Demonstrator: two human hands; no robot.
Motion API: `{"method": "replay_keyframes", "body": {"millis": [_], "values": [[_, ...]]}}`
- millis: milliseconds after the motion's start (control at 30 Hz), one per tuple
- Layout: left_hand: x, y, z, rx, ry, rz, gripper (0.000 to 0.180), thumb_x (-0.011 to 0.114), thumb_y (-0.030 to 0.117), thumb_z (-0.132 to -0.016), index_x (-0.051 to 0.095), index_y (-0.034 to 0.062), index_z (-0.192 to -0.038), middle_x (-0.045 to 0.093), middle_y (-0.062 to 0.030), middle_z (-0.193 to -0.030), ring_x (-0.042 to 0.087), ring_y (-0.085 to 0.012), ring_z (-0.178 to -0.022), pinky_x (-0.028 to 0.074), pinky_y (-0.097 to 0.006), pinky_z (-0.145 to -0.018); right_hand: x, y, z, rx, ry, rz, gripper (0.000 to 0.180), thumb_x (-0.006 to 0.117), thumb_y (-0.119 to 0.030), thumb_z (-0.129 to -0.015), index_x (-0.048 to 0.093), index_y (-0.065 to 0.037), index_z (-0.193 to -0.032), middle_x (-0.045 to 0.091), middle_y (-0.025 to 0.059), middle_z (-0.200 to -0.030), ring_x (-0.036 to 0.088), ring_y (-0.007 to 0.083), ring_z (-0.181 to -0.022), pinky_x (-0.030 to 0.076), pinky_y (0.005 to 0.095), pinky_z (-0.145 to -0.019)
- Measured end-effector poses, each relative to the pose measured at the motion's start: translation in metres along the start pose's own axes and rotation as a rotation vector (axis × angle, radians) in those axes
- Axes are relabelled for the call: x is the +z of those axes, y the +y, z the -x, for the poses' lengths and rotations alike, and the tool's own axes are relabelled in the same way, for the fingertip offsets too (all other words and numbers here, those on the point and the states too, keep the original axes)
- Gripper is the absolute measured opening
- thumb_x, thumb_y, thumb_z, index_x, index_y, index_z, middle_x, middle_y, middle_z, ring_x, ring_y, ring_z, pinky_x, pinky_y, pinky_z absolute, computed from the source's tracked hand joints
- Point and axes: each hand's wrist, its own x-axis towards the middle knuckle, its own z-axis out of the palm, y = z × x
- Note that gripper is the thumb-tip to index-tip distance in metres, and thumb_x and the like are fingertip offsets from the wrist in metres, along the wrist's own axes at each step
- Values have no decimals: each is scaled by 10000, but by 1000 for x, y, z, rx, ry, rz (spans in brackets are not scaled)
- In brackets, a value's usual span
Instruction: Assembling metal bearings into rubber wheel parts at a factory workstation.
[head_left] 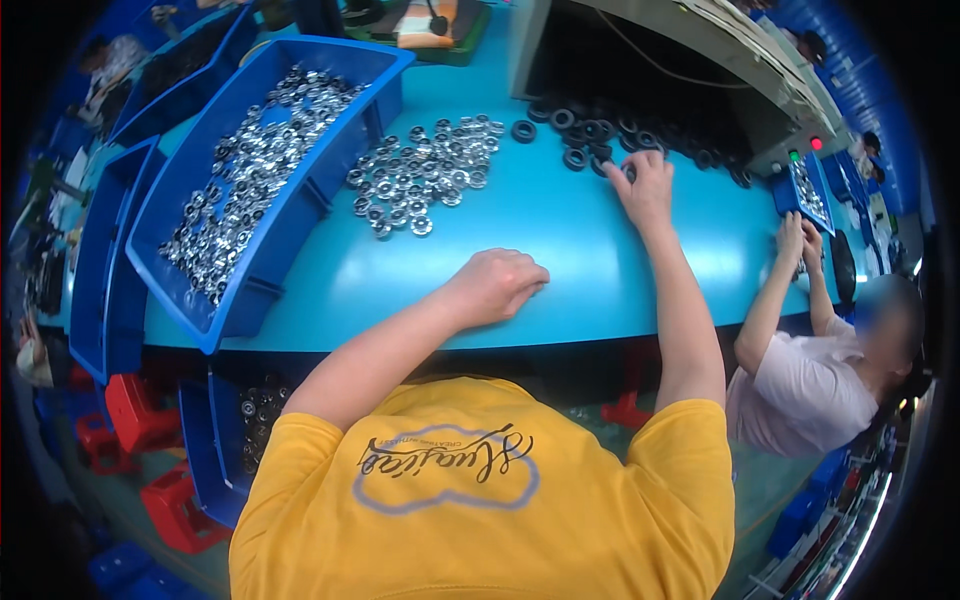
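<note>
My left hand (500, 285) rests low over the turquoise table near its front edge, fingers curled closed; whatever they hold, if anything, is hidden. Farther out to the right, my right hand (645, 188) reaches to the near side of a group of black rings (592, 130). Between its thumb and fingers a dark ring (629, 173) shows in part. Left of these rings, a loose pile of shiny silver round parts with dark centres (425, 175) lies spread on the table (430, 285).
A long blue bin (290, 235) of silver parts stands at the left, with another blue bin (95, 270) beside it. A pale machine housing with a dark opening (640, 70) stands behind the rings. At the right, a co-worker's hands (798, 243) work beside a small blue bin (808, 190).
</note>
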Motion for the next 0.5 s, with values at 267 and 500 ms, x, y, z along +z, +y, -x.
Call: {"method": "replay_keyframes", "body": {"millis": [267,500], "values": [[0,-2,3,8,16,-8,96,697,86,-847,680,103,-940,645,-60,-780,654,-274,-781,518,-405,-708,32,-32,-30,-100,227,-63,285,740,-295,-864,682,-95,-1058,581,108,-1227,529,334,-1134,438,449,-951],[0,-3,3,-1,0,-11,98,702,91,-837,677,102,-932,651,-54,-786,653,-274,-783,519,-405,-713,41,-108,-35,-331,162,-31,197,765,-206,-798,720,-149,-981,621,14,-1084,569,247,-1040,418,409,-860]]}}
